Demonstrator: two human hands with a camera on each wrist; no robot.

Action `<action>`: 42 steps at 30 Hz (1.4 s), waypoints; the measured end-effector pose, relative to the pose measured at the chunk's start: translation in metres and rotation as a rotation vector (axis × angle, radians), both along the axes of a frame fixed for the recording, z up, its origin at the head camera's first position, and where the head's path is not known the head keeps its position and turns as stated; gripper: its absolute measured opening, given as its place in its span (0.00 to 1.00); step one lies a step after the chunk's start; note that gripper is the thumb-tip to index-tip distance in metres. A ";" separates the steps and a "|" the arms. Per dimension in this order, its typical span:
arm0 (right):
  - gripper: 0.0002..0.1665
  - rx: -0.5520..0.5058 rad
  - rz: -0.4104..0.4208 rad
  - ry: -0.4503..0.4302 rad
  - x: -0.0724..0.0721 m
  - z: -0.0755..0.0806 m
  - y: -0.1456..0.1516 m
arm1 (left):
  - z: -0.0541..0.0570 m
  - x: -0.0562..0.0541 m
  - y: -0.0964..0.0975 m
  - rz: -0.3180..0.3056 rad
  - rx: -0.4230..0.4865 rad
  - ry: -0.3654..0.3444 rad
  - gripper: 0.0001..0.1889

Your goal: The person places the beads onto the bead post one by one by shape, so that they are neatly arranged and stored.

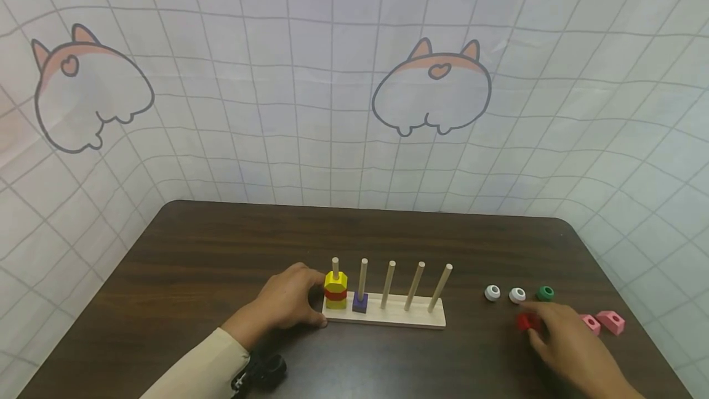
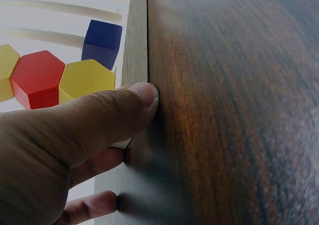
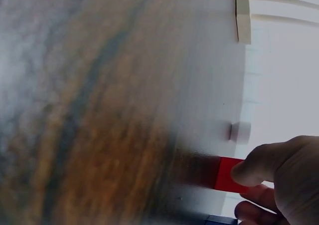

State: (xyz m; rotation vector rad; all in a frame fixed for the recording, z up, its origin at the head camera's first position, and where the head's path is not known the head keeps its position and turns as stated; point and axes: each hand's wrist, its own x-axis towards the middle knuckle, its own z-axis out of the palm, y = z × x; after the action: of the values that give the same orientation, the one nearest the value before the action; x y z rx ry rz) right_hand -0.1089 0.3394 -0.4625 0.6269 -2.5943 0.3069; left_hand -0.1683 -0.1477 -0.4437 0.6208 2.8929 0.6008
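A pale wooden peg board (image 1: pixel 388 316) lies on the table, with several upright pegs. My left hand (image 1: pixel 288 300) grips its left end, thumb (image 2: pixel 142 95) against the front edge. The leftmost peg carries a yellow block (image 1: pixel 336 281), a red block (image 1: pixel 335 295) and another yellow block (image 1: pixel 335 304) at the bottom. On the second peg sits a purple-blue square block (image 1: pixel 360 303). Over to the right, my right hand (image 1: pixel 576 343) pinches a red block (image 3: pixel 227 175) between thumb and fingers, close over the tabletop. The hand partly covers that block in the head view.
Two white beads (image 1: pixel 492 292) and a green bead (image 1: pixel 545 293) lie beyond the right hand. Two pink blocks (image 1: pixel 611 321) are to its right. A dark blue piece (image 3: pixel 222 220) shows at the right wrist view's bottom edge. A patterned white curtain (image 1: pixel 343 79) stands behind the table.
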 end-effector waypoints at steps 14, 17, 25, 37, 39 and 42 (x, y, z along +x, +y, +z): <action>0.20 0.002 -0.016 -0.179 -0.005 0.004 -0.018 | -0.001 -0.001 -0.001 -0.014 0.004 0.008 0.32; 0.20 -0.004 0.000 -0.193 -0.007 0.007 -0.024 | -0.001 -0.001 -0.001 -0.013 0.005 0.005 0.32; 0.17 -0.003 -0.066 -0.328 -0.008 0.018 -0.043 | -0.001 0.000 0.001 -0.008 0.003 -0.005 0.33; 0.19 -0.030 0.058 -0.155 -0.016 0.032 -0.066 | 0.001 0.000 0.000 -0.009 0.006 -0.007 0.33; 0.20 -0.040 0.090 -0.130 -0.017 0.038 -0.069 | 0.001 0.000 0.000 -0.007 0.005 -0.008 0.33; 0.21 -0.052 0.140 -0.082 -0.019 0.048 -0.074 | 0.002 0.001 -0.001 0.001 0.001 -0.013 0.33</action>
State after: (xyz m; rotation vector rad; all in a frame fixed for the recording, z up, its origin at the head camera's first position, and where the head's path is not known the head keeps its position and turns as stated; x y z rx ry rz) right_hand -0.1278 0.2657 -0.4141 0.7949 -2.6159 0.4524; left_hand -0.1677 -0.1482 -0.4420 0.6133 2.8808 0.6039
